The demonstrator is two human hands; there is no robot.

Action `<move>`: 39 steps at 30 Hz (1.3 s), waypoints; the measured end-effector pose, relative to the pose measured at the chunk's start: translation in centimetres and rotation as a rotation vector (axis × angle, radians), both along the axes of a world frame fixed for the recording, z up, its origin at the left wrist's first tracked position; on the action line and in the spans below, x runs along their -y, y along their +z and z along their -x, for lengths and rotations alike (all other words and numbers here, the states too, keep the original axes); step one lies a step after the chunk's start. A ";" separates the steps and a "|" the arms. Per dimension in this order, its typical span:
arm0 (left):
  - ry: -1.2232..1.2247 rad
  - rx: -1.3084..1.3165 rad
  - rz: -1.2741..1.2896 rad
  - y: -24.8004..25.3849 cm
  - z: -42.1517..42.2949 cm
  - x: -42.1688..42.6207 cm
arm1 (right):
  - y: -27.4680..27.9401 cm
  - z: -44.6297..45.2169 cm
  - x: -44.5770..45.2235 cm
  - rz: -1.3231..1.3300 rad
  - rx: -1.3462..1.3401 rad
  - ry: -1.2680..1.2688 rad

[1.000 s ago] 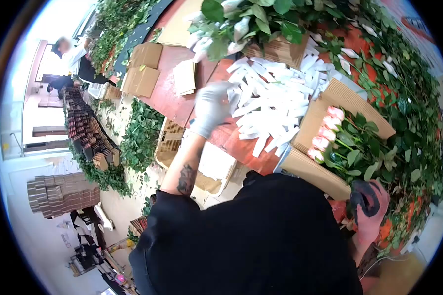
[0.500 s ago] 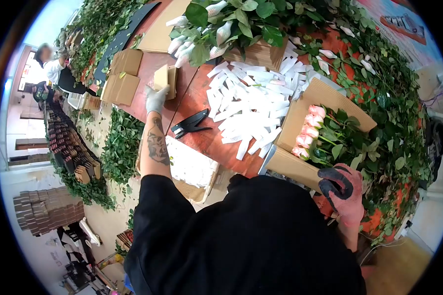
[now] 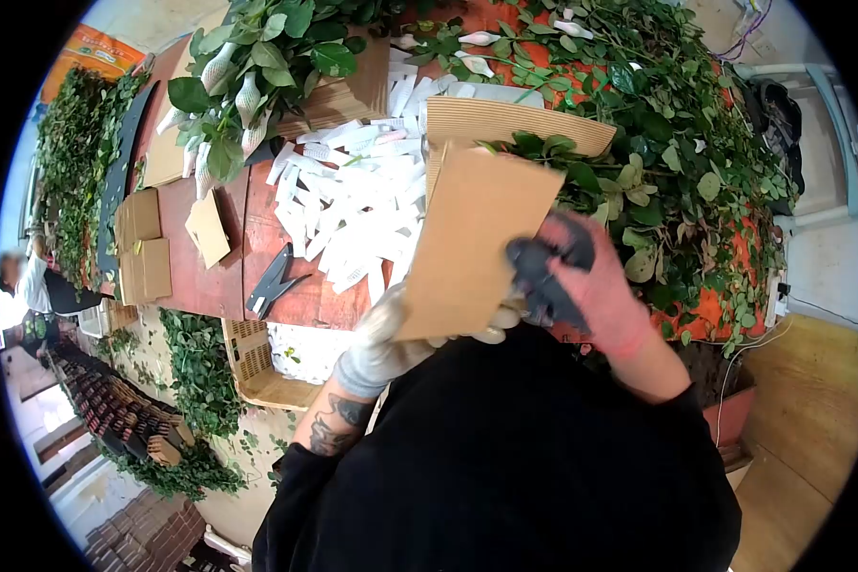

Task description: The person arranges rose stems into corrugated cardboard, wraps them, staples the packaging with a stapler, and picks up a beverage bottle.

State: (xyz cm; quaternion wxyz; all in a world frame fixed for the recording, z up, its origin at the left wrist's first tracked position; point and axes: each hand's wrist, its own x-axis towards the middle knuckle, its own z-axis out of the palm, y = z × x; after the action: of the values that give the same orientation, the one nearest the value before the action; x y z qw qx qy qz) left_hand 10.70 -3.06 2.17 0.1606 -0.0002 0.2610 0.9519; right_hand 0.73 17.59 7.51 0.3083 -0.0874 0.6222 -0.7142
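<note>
My left hand (image 3: 377, 343), in a whitish glove, grips a tan cardboard sheet (image 3: 472, 248) by its lower edge, fingers showing below it. My right hand (image 3: 582, 272), in a pink glove with dark palm and fingers, is at the sheet's right edge, blurred by motion; whether it grips the sheet I cannot tell. Behind the sheet lies a corrugated cardboard wrap (image 3: 515, 124) with green leafy stems coming out; the pink rose heads are hidden. A black stapler (image 3: 275, 283) rests on the red table (image 3: 200, 286), left of my hands.
White paper strips (image 3: 353, 205) are heaped beyond the stapler. Small cardboard pieces (image 3: 207, 229) and folded cardboard (image 3: 145, 270) lie to the left. Roses in white net sleeves (image 3: 248, 100) stand at the back; leafy stems (image 3: 677, 191) cover the right. A person (image 3: 33, 286) is far left.
My left hand has come from the small cardboard stack to my front, now with a cardboard sheet. My right hand has moved left and up to the sheet. The view has turned right.
</note>
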 end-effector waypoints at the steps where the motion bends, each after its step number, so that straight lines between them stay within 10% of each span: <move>1: 0.055 -0.097 0.278 0.6 0.7 0.5 | 0.8 1.4 -0.3 -0.147 0.183 -0.065; 6: 0.425 -0.181 1.219 1.9 4.2 2.9 | -2.2 7.5 -1.8 -0.290 0.200 0.107; 9: 0.432 -0.793 1.653 1.6 7.2 1.8 | -4.7 7.6 -0.7 -0.496 -0.029 0.185; 17: -0.116 -1.083 1.825 -0.9 11.9 -0.1 | -3.0 6.6 0.5 -1.189 -0.814 0.299; 21: -0.133 -1.086 1.910 -0.6 11.5 -0.6 | -3.7 12.5 -0.6 -1.089 -1.581 -0.129; 23: -0.144 -1.113 1.918 -0.9 11.5 -0.5 | -1.9 14.7 -0.4 -1.313 -1.106 0.509; 27: -0.349 -1.046 2.052 1.8 10.6 -1.2 | -5.6 8.9 -1.8 -1.059 -1.561 0.368; 29: -0.610 -1.017 2.108 3.0 10.8 -2.3 | -7.4 7.1 -0.6 -1.277 -1.316 0.564; 32: -0.228 -1.267 2.071 2.4 12.6 -1.4 | -5.6 5.1 -1.9 -1.185 -1.175 0.351; 36: -0.444 -1.322 2.006 -0.9 14.1 -0.7 | -7.2 0.9 -3.5 -0.777 -1.015 -0.244; 39: -0.495 -1.243 1.911 -1.2 14.0 0.0 | -8.5 -8.0 -5.4 -0.196 -0.360 -0.305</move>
State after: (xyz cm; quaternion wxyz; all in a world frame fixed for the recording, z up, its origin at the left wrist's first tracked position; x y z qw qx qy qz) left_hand -3.34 -3.03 0.96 0.1209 0.3962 0.8983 0.1465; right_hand 8.76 23.00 -1.03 0.0882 -0.0878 0.7392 -0.6619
